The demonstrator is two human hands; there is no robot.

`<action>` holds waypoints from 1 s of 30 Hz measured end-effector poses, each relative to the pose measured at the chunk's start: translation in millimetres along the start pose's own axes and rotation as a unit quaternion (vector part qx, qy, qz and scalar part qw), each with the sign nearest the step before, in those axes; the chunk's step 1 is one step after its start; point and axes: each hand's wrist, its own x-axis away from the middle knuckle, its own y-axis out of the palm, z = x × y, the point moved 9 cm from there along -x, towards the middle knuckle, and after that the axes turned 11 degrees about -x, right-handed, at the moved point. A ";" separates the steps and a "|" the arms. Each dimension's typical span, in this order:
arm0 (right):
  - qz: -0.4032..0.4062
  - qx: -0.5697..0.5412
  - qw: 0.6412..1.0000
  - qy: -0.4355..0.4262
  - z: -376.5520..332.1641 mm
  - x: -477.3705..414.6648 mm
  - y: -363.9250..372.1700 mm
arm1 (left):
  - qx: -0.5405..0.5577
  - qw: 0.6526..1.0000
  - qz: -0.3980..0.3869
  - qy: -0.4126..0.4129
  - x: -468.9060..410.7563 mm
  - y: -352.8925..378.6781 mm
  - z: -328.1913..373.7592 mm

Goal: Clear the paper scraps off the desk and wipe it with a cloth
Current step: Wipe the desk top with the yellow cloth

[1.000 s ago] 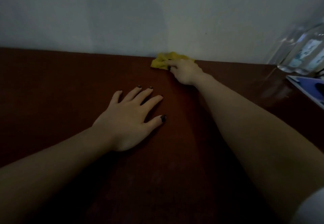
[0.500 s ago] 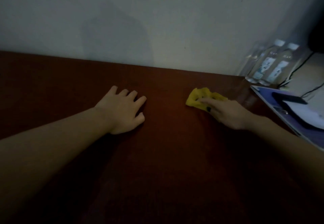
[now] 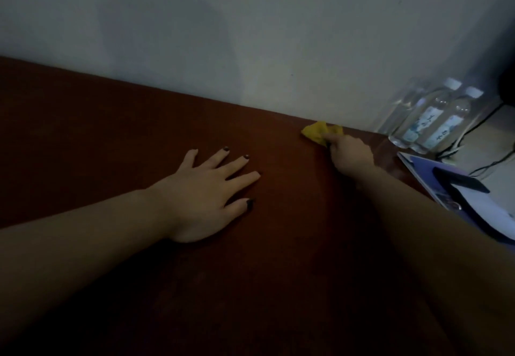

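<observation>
Yellow cloth (image 3: 317, 132) lies at the desk's (image 3: 111, 132) back edge, left of the bottles (image 3: 434, 121), bunched under the right hand (image 3: 349, 156). Left hand (image 3: 203, 197) rests spread flat. No paper scraps visible; wiping apparently under way.

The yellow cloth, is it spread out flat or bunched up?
Bunched up. The yellow cloth shows as a crumpled wad under the right hand at the desk's far edge.

A dim room; wooden desk (image 3: 111, 132), water bottles (image 3: 434, 121), cables (image 3: 473, 130).
</observation>
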 end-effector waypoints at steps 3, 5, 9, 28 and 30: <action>-0.012 -0.010 1.000 0.000 -32.2 -33.6 16.4 | 0.009 1.000 0.013 0.000 -4.6 -0.2 -1.5; -0.020 -0.021 0.999 -0.032 -65.7 -47.8 25.7 | 0.017 1.000 0.022 0.000 -6.2 0.7 -1.7; -0.033 -0.044 0.985 -0.162 -138.3 -50.7 42.5 | 0.027 0.999 0.036 -0.003 -8.1 1.3 -3.8; -0.070 0.007 0.997 0.015 37.5 13.0 0.4 | 0.017 0.999 0.027 -0.008 -6.8 -2.1 -5.5; -0.097 0.014 0.995 0.008 39.6 36.5 -3.1 | 0.013 0.999 0.031 -0.012 -3.9 -3.6 -4.4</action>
